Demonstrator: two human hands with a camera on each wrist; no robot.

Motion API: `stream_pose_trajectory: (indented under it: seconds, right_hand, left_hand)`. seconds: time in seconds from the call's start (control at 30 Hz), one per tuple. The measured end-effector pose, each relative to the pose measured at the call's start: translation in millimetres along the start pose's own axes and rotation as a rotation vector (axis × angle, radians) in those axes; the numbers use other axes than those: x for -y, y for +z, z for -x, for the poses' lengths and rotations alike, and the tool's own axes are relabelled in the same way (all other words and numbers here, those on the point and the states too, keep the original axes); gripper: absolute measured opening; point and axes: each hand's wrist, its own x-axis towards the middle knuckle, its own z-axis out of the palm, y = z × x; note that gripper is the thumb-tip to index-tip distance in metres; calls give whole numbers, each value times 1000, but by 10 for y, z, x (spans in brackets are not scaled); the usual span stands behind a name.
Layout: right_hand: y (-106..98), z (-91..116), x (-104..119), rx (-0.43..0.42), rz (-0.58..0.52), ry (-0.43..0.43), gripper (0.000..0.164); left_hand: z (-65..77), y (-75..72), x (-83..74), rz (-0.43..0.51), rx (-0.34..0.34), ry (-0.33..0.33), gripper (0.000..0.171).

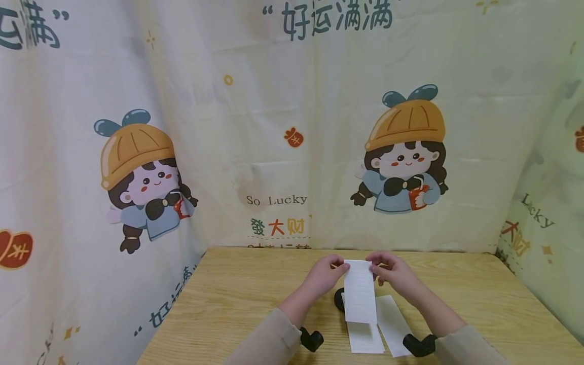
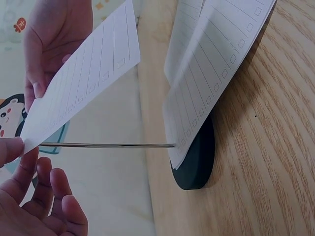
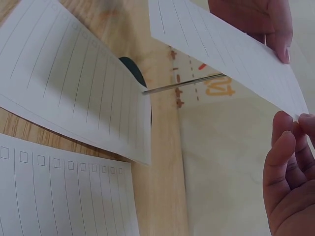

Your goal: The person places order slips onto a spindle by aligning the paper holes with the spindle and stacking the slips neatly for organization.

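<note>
My left hand [image 1: 325, 274] pinches the top left corner of a white lined paper slip [image 1: 360, 294], and my right hand [image 1: 394, 274] holds its top right corner. Small checkboxes run down one side of this slip in the left wrist view. Below it stands a paper spike with a thin metal rod [image 2: 108, 145] and a dark round base [image 2: 199, 169]. Pierced near one end, lined slips [image 3: 74, 83] sit low on the rod. The rod's tip is at the held slip's edge; whether it touches the paper, I cannot tell.
Another lined slip [image 3: 69, 191] lies on the wooden table [image 1: 255, 289] to the right of the spike. A printed cloth [image 1: 328, 167] hangs behind the table and at both sides. Black wrist mounts [image 1: 312, 339] show near both sleeves.
</note>
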Motion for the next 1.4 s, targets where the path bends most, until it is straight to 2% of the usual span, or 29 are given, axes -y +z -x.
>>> stream_pose_trajectory:
  seconds: [0.53,0.73,1.13,1.4]
  right_hand:
    - [10,-24,-6,-11,15,13,36]
    - [26,-29,7,-22,22,18,35]
    - [70,-36,13,-31,28,18,34]
    - [80,-51,23,-35,23,30,35]
  left_hand:
    - [-22,10,-38,10,-5,-18,19]
    - [-34,29,-54,4,-22,-11,18]
    - [-36,79,-102,40,-45,-39,14]
    - [-71,75,-25,65,-50,-18,13]
